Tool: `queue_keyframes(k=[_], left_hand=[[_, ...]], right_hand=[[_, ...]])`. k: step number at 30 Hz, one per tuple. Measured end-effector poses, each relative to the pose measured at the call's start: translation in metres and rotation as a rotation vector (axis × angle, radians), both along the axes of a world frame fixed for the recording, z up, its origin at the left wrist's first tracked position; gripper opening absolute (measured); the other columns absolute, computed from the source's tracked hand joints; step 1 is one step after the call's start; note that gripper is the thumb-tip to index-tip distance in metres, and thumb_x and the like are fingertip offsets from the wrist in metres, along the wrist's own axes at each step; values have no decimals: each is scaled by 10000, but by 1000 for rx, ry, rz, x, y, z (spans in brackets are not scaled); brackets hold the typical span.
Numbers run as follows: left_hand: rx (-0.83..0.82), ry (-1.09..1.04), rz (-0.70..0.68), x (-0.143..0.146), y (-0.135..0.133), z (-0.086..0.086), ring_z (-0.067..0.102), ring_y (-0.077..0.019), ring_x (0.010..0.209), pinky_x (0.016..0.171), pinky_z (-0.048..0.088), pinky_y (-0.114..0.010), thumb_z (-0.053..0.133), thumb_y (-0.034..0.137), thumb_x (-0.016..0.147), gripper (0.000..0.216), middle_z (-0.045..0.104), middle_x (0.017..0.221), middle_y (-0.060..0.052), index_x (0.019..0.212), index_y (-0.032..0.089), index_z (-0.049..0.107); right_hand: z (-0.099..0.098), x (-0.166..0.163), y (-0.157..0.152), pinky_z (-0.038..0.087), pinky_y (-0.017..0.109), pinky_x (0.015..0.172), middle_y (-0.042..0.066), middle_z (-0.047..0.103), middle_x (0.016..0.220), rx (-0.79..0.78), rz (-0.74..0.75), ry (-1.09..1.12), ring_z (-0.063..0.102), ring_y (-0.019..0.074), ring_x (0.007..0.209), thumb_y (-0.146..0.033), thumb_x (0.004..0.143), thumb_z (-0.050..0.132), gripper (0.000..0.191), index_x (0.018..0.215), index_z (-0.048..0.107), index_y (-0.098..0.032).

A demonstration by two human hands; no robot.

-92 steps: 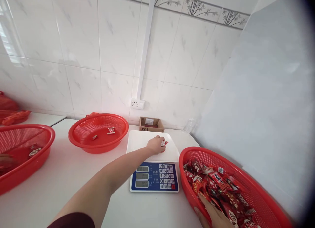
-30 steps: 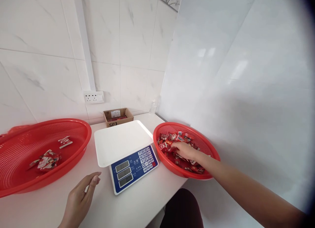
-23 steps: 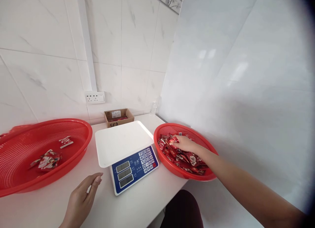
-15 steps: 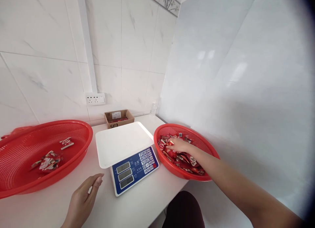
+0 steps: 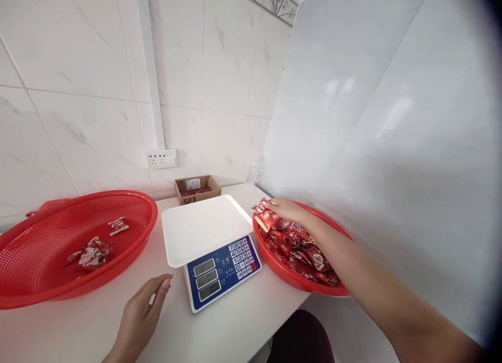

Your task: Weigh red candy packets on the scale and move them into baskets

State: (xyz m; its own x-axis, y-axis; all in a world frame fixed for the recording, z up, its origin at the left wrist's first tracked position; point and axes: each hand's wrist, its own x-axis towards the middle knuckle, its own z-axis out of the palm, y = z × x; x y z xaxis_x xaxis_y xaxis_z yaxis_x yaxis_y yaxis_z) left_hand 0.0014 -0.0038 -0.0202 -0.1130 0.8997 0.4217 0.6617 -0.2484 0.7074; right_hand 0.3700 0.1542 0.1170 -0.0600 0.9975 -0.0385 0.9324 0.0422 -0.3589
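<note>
My right hand [image 5: 288, 208] is closed on red snack packets [image 5: 266, 220], lifted to the left rim of the right-hand red basket [image 5: 262, 256]. Below it, more small red and dark-red packets [image 5: 298, 253] fill that basket. My left hand [image 5: 143, 310] hovers over the table in front of the scale, thumb and forefinger tips pinched together, with nothing visible between them. Between the two baskets stands a white and blue digital scale [image 5: 223, 271]; its white pan [image 5: 207, 229] is bare.
A larger red basket [image 5: 135, 237] at left holds a few wrapped packets [image 5: 94, 253]. Behind the scale are a cardboard box [image 5: 198, 190] and a clear plastic object [image 5: 251, 173]. A wall socket [image 5: 162, 158] sits above; walls close in the back and right.
My right hand has risen out of the packets in the right basket and now holds some at its left rim. The left hand keeps its pinched pose. The view has shifted slightly.
</note>
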Motion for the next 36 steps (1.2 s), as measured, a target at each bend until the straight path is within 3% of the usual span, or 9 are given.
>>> queue_keyframes(k=[4, 8, 13, 19, 24, 30, 33, 36], left_hand=[[5, 7, 27, -2, -1, 2, 669, -170, 711, 584, 528, -216, 440, 549, 809, 397, 692, 746, -34, 860, 221, 658], [2, 3, 29, -2, 0, 4, 666, -167, 688, 563, 521, -217, 427, 544, 818, 396, 694, 739, -33, 856, 220, 651], [6, 0, 33, -1, -1, 6, 661, -168, 679, 567, 521, -230, 424, 542, 823, 399, 698, 746, -38, 855, 216, 652], [16, 12, 8, -1, -1, 4, 661, -165, 696, 587, 521, -229, 426, 522, 832, 376, 697, 763, -35, 866, 223, 652], [-7, 23, 2, -1, -1, 0, 655, -165, 718, 540, 507, -209, 437, 511, 833, 363, 696, 813, -40, 884, 221, 648], [-43, 31, -1, 0, -2, -2, 655, -159, 734, 526, 499, -194, 442, 508, 833, 354, 694, 830, -35, 894, 228, 649], [-42, 27, 8, 0, -2, -1, 659, -161, 729, 540, 507, -198, 441, 512, 830, 359, 697, 826, -37, 891, 225, 649], [-34, 30, 10, -1, -2, -2, 661, -161, 718, 522, 503, -195, 443, 518, 822, 365, 700, 816, -34, 883, 224, 651]], right_hand=[[2, -38, 2, 443, 225, 748, 27, 676, 1049, 2, 88, 240, 614, 167, 916, -478, 906, 320, 426, 1057, 596, -192], [-13, -63, 4, 445, 251, 772, 53, 668, 1073, -25, 88, 344, 602, 190, 949, -395, 863, 451, 315, 1020, 623, -182], [-24, -74, 9, 450, 289, 779, 78, 673, 1012, -75, 59, 411, 597, 215, 923, -368, 786, 588, 254, 931, 655, -171], [-25, -92, 6, 512, 240, 565, 35, 682, 802, -249, 91, 634, 621, 137, 649, -368, 763, 643, 256, 935, 608, -181], [-27, -93, 5, 560, 239, 687, 28, 670, 842, -323, 92, 780, 653, 118, 723, -171, 775, 633, 269, 1029, 543, -177], [-32, -89, 3, 555, 240, 740, 66, 654, 996, -286, 117, 729, 656, 119, 817, -178, 831, 556, 377, 1197, 466, -171], [-29, -83, 1, 546, 297, 748, 96, 646, 1063, -239, 153, 590, 643, 168, 883, -254, 817, 582, 453, 1248, 463, -176], [-27, -62, 4, 447, 367, 902, 117, 542, 1257, -92, 113, 377, 561, 222, 1056, -271, 816, 570, 488, 1283, 440, -207]])
